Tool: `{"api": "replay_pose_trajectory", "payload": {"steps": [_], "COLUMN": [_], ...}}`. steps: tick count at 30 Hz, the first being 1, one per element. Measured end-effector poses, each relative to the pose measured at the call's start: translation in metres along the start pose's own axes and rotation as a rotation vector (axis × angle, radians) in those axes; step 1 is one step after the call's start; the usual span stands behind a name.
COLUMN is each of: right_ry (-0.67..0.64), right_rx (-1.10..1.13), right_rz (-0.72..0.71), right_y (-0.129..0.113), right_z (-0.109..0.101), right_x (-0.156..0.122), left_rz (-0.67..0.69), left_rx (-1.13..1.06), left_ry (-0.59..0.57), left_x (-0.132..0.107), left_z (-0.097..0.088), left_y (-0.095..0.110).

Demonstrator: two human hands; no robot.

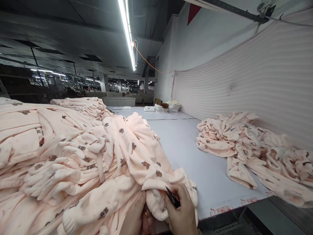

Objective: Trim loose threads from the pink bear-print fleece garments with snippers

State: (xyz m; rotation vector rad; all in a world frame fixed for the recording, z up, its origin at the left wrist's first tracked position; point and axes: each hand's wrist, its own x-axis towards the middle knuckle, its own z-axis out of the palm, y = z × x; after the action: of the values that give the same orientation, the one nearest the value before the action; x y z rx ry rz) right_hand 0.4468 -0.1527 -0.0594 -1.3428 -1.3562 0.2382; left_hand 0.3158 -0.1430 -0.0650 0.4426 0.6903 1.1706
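Note:
Pale pink fleece fabric printed with small brown bears, a garment (139,150), lies draped toward me at the table's front edge. My left hand (139,213) is closed on its gathered edge from below, with some fingers hidden behind the cloth. A ring shows on one finger. In my right hand (179,210) is a small pair of dark thread snips (172,197), gripped between thumb and fingers. Their points face up and left, close against the rolled hem (156,186). Whether the blades touch the cloth, I cannot tell.
Matching pink garments form a large heap (49,140) on the left. Another crumpled pile (239,140) lies at the right by a striped cloth curtain (244,75). Stacks of white pieces (161,108) sit at the far end of the pale table (178,140).

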Motion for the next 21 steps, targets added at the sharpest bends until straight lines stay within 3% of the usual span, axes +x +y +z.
{"api": "replay_pose_trajectory", "payload": {"steps": [3,8,12,15,17,21], "right_ry": [-0.053,-0.286,-0.266,-0.271,-0.257,-0.069], "right_rx": [-0.031,0.093,0.060,0.075,0.101,-0.107], "right_rz": [-0.029,-0.030,-0.148,-0.183,-0.077,0.321], "right_y": [0.004,0.007,0.003,0.010,0.026,0.081], "right_z": [0.001,-0.011,-0.019,-0.025,-0.034,-0.059], "right_x": [0.001,-0.004,-0.014,-0.014,-0.007,0.014], "left_rz": [0.034,0.057,0.029,0.066,0.143,0.367], "left_rx": [-0.015,-0.028,-0.044,0.016,0.112,0.394], "left_ry": [-0.009,0.033,0.020,-0.029,0.034,0.287], "left_x": [0.001,0.003,-0.002,-0.007,-0.008,-0.004], "left_z": [0.003,-0.001,0.007,0.005,-0.006,-0.039], "left_y": [0.007,0.009,0.008,0.019,0.035,0.067]}}
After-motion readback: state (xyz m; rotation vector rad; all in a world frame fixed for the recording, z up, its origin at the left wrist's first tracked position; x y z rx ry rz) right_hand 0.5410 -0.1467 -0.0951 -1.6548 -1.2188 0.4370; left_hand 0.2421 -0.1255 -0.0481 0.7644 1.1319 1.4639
